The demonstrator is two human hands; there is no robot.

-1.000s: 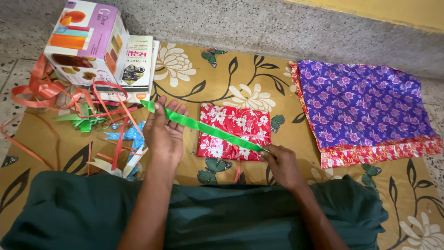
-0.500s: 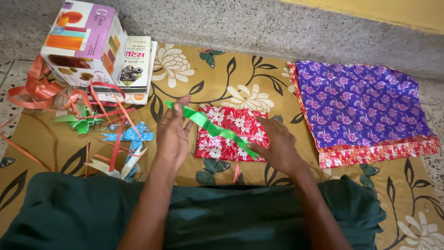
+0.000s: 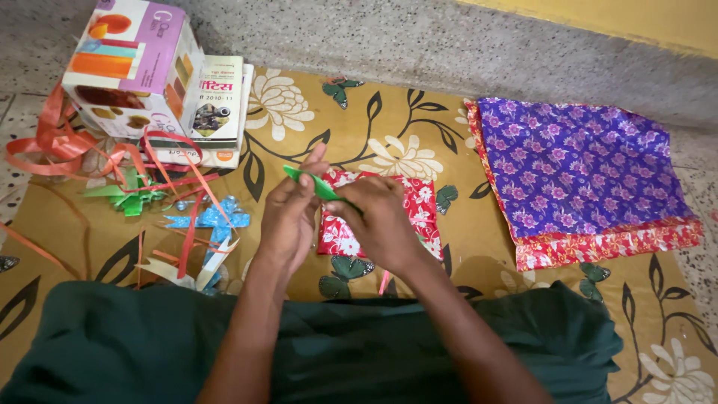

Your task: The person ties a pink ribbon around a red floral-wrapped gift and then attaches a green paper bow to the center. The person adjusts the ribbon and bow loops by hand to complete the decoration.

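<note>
Pinching green ribbon [image 3: 314, 182] between left hand [image 3: 290, 217] and right hand [image 3: 380, 218].

Purple-white carton [image 3: 134, 67] leans on books [image 3: 218, 105], far left.

A green ribbon [image 3: 314, 184] crosses a red white-flowered parcel [image 3: 419, 206] on a mustard floral mat [image 3: 389, 127].

The red flowered wrapped parcel [image 3: 413, 212] lies mid-mat, the tangle of orange plastic ribbons [image 3: 82, 150] to its left, the stacked purple flowered wrapping sheets [image 3: 580, 168] to its right.
</note>
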